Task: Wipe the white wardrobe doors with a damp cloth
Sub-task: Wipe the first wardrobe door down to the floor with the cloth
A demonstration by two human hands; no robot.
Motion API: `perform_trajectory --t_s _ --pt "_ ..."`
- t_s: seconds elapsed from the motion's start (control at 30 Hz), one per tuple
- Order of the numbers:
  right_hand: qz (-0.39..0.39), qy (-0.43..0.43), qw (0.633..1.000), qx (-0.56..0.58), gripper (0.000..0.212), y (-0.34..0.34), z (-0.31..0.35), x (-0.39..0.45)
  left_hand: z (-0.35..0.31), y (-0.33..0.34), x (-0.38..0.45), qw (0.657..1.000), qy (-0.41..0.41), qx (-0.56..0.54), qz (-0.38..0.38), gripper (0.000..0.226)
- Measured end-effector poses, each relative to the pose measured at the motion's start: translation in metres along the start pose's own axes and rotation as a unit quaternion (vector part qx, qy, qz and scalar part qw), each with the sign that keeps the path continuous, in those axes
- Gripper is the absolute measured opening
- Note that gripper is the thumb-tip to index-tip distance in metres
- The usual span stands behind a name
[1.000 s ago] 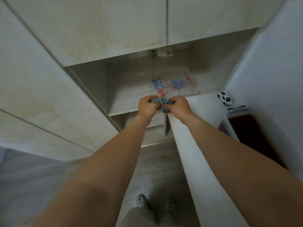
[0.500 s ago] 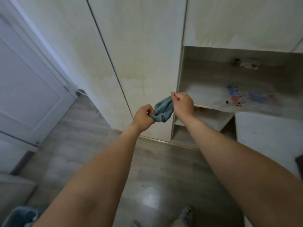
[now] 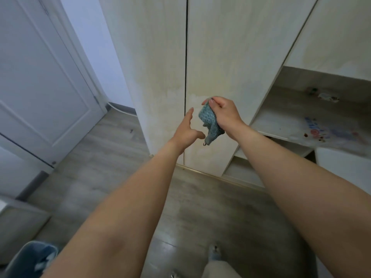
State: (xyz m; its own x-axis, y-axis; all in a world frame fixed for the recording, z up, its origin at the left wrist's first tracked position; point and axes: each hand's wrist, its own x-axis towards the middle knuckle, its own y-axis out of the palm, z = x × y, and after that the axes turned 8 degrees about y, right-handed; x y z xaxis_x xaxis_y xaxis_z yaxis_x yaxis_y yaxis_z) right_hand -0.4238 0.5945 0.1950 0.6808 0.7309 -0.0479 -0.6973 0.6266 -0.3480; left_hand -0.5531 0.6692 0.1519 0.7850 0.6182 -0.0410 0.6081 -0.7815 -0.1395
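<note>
- The white wardrobe (image 3: 230,57) fills the upper middle of the view, 2 tall doors meeting at a dark vertical seam, both closed. Yellowish staining spreads across their middle, with a paler patch low down near the seam; that band looks like the part most in need of wiping.
- To the right, an open shelf niche (image 3: 313,109) breaks the run of panels; a printed plastic sheet (image 3: 329,133) lies flat on the shelf, well apart from the hands.
- The floor (image 3: 96,157) is grey wood-look plank with a soft shine. A white panelled room door (image 3: 40,87) stands at the left, and a blue bucket (image 3: 30,259) sits at the lower left corner, probably there so the cloth can be re-wetted.
- The right hand (image 3: 225,115) is raised in front of the right door, fingers pinched around the top of the blue cloth (image 3: 208,123). Holding it by the upper edge lets the rest hang bunched, which I judge to be a regrip before it is pressed flat.
- The left hand (image 3: 187,131) holds nothing; fingers are spread and stretched toward the seam, just beside the hanging cloth, not touching it.
- The cloth is in the air, near the right door; whether it touches the panel cannot be told. Its dampness cannot be seen.
</note>
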Motion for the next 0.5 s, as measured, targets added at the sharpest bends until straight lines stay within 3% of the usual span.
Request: perform_trajectory --t_s 0.07,0.1,0.23,0.3,0.37,0.4,0.47,0.5 --pt "0.037 0.017 0.998 0.042 0.026 0.008 0.015 0.002 -0.001 -0.016 0.009 0.998 0.009 -0.052 0.037 0.110" --pt "0.055 0.028 0.997 0.056 0.024 0.013 0.022 0.005 -0.002 -0.025 0.014 0.996 0.005 -0.072 0.059 0.103" --pt "0.055 0.116 0.972 0.196 0.022 0.029 0.031 0.027 -0.004 -0.045 0.023 0.992 -0.042 -0.075 0.094 0.030" --pt "0.069 0.211 0.926 0.305 0.048 0.043 0.023 0.036 -0.006 -0.056 0.030 0.987 -0.073 -0.137 0.050 0.026" --pt "0.166 0.299 0.865 0.367 0.086 0.055 0.007 0.037 -0.010 -0.065 0.037 0.976 -0.098 -0.193 0.021 0.029" --pt "0.219 0.328 0.836 0.382 0.094 0.063 -0.002 0.037 -0.012 -0.071 0.040 0.975 -0.110 -0.192 0.016 0.029" --pt "0.274 0.352 0.801 0.399 0.082 0.078 -0.009 0.035 -0.014 -0.088 0.048 0.978 -0.136 -0.156 0.012 0.027" --pt "0.262 0.351 0.810 0.389 0.065 0.086 -0.009 0.039 -0.013 -0.098 0.051 0.980 -0.151 -0.132 0.004 0.026"
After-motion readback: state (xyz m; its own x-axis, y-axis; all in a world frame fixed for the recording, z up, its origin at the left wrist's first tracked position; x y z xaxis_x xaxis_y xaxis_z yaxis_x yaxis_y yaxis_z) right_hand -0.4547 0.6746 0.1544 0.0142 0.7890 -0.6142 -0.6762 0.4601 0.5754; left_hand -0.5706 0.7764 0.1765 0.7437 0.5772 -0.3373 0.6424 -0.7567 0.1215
